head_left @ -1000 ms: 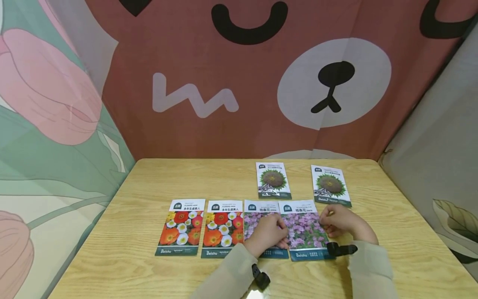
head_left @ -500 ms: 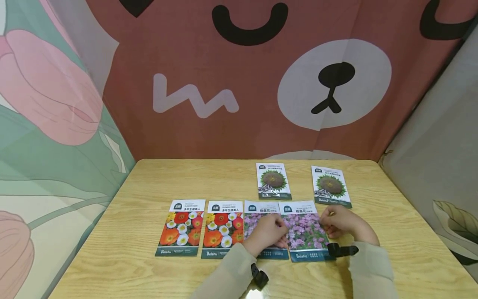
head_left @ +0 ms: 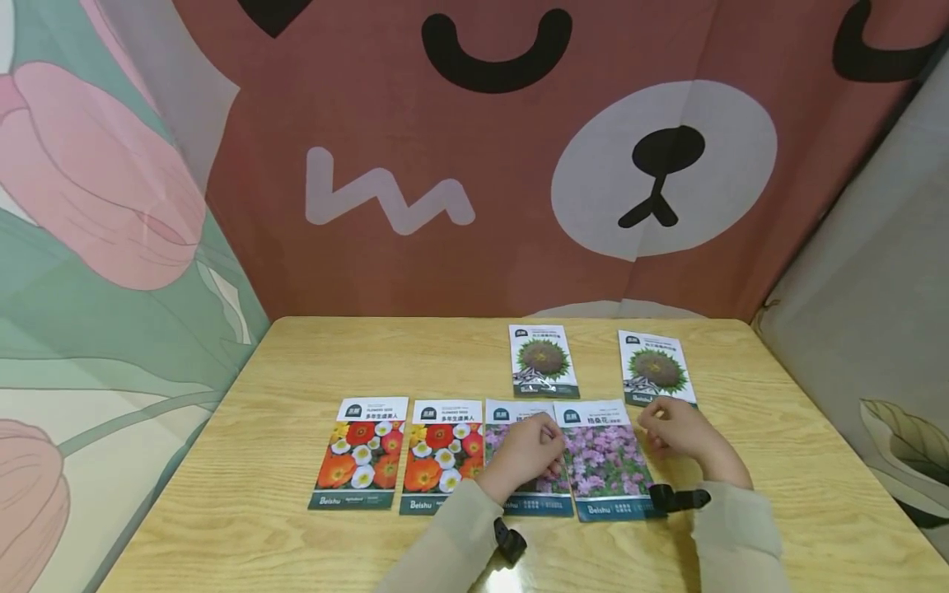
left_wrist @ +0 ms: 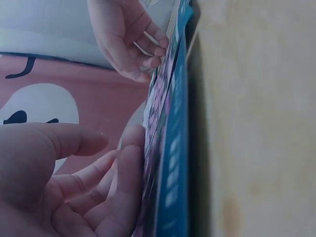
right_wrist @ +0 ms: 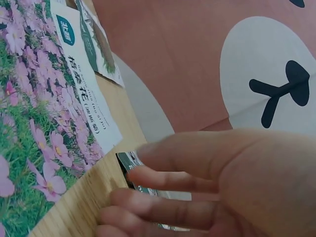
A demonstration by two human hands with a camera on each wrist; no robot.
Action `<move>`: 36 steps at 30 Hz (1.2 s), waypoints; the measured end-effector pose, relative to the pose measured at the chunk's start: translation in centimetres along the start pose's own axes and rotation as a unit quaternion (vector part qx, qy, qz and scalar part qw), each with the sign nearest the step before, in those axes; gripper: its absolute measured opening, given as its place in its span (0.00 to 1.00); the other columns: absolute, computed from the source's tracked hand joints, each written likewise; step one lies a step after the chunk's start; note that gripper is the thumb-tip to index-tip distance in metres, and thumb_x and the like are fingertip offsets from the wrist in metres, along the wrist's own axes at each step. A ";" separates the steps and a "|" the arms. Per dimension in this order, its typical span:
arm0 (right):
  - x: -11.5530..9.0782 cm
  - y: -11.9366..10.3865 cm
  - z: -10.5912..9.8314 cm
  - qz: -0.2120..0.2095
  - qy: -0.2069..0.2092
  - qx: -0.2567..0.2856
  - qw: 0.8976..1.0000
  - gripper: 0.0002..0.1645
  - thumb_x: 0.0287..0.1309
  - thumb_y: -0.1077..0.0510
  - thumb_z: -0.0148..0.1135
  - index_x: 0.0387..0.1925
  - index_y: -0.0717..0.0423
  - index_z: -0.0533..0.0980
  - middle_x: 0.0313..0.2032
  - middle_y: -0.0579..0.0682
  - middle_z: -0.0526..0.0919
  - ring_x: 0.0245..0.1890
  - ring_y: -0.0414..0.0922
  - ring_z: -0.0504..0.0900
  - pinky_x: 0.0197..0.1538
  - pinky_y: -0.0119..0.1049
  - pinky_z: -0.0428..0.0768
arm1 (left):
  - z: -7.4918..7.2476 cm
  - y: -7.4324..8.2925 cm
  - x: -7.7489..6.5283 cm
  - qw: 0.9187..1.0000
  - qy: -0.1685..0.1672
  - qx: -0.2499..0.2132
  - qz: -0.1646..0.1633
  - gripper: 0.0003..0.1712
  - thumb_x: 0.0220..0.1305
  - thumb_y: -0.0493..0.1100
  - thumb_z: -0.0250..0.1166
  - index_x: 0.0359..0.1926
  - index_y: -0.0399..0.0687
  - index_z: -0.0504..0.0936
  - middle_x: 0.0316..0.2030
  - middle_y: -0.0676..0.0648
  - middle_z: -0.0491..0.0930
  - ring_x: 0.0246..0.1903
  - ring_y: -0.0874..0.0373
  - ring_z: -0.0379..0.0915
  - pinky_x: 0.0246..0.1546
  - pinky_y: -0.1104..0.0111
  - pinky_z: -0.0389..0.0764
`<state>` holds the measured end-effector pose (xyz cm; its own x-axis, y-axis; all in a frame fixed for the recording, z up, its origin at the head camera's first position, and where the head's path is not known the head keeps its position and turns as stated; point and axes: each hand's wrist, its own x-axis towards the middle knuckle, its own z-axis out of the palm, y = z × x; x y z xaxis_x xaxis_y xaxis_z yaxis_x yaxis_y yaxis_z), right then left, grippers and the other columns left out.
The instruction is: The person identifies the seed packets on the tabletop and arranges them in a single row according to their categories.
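Two seed packets with purple flowers lie side by side on the table, a left one [head_left: 537,502] and a right one [head_left: 604,461]. My left hand [head_left: 525,455] is over the left one, hiding much of its picture. In the left wrist view its fingers [left_wrist: 126,192] are loosely bent close to the packet face, thumb apart, holding nothing; contact is unclear. Just right of the right purple packet is my right hand [head_left: 685,436], fingers [right_wrist: 163,207] loosely bent and holding nothing. It overlaps the lower edge of a sunflower seed packet [head_left: 657,366] in the head view.
Two poppy seed packets [head_left: 359,453] lie to the left in the same row. Another sunflower packet [head_left: 543,361] is farther back. The wooden table [head_left: 259,461] meets a bear-print cloth [head_left: 415,272] at its rear edge.
My left hand has risen slightly from the purple packets. My right hand has shifted a little away from the right purple packet, toward the sunflower packet. The packets stay in place.
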<state>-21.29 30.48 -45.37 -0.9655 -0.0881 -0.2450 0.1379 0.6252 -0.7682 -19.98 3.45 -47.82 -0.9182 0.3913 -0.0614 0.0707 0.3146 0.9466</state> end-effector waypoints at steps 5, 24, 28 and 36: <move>0.2 0.0 0.0 -0.030 0.032 -0.011 0.999 0.12 0.73 0.61 0.54 0.46 0.70 0.71 0.26 0.55 0.77 0.25 0.47 0.77 0.28 0.39 0.80 | -1.0 0.2 0.5 0.996 0.039 0.066 0.042 0.05 0.69 0.36 0.62 0.44 0.40 0.80 0.31 0.49 0.84 0.25 0.62 0.79 0.28 0.70 0.80; 2.5 -2.7 1.8 -0.113 0.115 -0.088 0.983 0.28 0.70 0.60 0.59 0.65 0.70 0.67 0.57 0.73 0.75 0.54 0.69 0.78 0.47 0.59 0.82 | -5.2 0.5 3.0 0.994 0.108 -0.006 -0.008 0.34 0.67 0.37 0.60 0.72 0.35 0.61 0.65 0.31 0.64 0.61 0.36 0.69 0.54 0.49 0.78; 4.2 -3.5 2.3 -0.123 0.113 -0.072 0.983 0.28 0.68 0.64 0.60 0.65 0.72 0.66 0.58 0.76 0.72 0.54 0.70 0.77 0.48 0.59 0.82 | -5.6 0.2 3.8 0.992 0.118 -0.025 -0.030 0.37 0.66 0.36 0.60 0.74 0.35 0.59 0.67 0.30 0.62 0.61 0.37 0.69 0.52 0.49 0.78; 6.5 -4.4 2.8 -0.113 0.080 -0.042 0.989 0.30 0.69 0.64 0.58 0.68 0.72 0.63 0.65 0.76 0.65 0.60 0.72 0.73 0.51 0.59 0.81 | -6.8 -0.8 5.2 0.988 0.137 -0.017 -0.061 0.34 0.70 0.38 0.59 0.73 0.33 0.61 0.67 0.29 0.64 0.61 0.38 0.70 0.59 0.50 0.76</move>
<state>-27.51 24.99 -45.22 -0.9932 -0.1127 0.0294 -0.0976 0.6671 -0.7385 -27.47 -0.60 -46.72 -0.9906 0.1010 -0.0923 -0.0562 0.3147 0.9475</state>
